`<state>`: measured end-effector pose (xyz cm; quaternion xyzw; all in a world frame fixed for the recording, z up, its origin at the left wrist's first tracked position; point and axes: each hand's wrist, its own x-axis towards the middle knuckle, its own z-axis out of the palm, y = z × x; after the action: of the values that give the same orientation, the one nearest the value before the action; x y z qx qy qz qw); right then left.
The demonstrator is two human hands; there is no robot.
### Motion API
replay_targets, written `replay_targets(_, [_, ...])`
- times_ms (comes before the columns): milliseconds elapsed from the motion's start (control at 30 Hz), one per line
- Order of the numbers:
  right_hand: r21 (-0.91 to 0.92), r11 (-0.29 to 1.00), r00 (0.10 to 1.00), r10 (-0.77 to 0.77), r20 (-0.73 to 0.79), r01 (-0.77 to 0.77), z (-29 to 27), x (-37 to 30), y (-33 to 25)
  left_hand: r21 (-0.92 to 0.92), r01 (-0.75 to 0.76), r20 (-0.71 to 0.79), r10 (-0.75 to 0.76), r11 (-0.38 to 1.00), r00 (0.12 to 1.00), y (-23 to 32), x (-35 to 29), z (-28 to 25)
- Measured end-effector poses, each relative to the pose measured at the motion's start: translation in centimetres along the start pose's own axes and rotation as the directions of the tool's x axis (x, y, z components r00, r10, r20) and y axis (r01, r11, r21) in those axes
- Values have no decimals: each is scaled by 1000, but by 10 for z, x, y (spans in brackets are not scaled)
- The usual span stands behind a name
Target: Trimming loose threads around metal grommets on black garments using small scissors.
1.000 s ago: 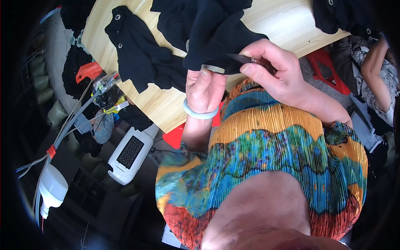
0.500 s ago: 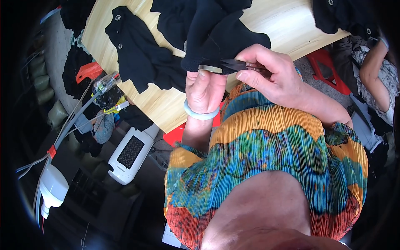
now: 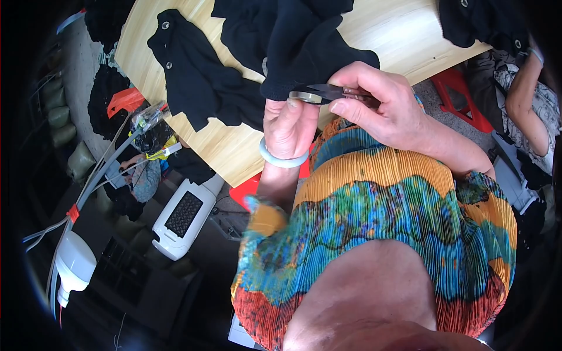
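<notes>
My left hand (image 3: 290, 133), with a pale bangle (image 3: 283, 160) at its wrist, is closed on the lower edge of a black knit garment (image 3: 307, 50). Under its thumb, at that edge, is a pale round button (image 3: 305, 97) seen nearly edge-on. My right hand (image 3: 383, 111) pinches small dark thread snips (image 3: 329, 90) between thumb and fingers. Their blades point left and lie at the button's upper edge; whether they touch cloth or thread cannot be made out. The rest of the garment spreads away over the table.
A second black garment with metal eyelets (image 3: 199, 76) lies left on the wooden table (image 3: 398, 29). More black cloth (image 3: 477, 23) hangs over its far right edge, near another person's arm (image 3: 527, 96). A red stool (image 3: 459, 99) stands right. A white bulb (image 3: 76, 263) and cables are left.
My left hand has shifted slightly right with the garment edge and button. The snips' blades have moved a little left, now overlapping the button's edge. At far left, another person's hand has appeared.
</notes>
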<state>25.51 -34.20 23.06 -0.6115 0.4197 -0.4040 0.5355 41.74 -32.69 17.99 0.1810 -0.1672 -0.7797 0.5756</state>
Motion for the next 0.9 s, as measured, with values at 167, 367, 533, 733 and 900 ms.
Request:
replay_targets(167, [11, 1000, 1000, 19, -5, -19, -1, 2, -2, -41, -26, 175, 33, 999, 984, 0, 1, -5])
replay_targets(367, [161, 983, 984, -57, -169, 85, -10, 20, 8, -104, 97, -13, -98, 990, 995, 2, 2, 3])
replay_targets(533, [-107, 990, 989, -74, 125, 88, -13, 22, -3, -78, 210, 82, -203, 975, 976, 4, 1, -9])
replay_targets(733, [-389, 912, 984, -169, -64, 131, -23, 45, 23, -207, 272, -150, -305, 940, 940, 12, 0, 10])
replay_targets(900, [52, 996, 993, 80, -89, -76, -35, 47, 37, -285, 261, -144, -310, 922, 940, 26, 4, 6])
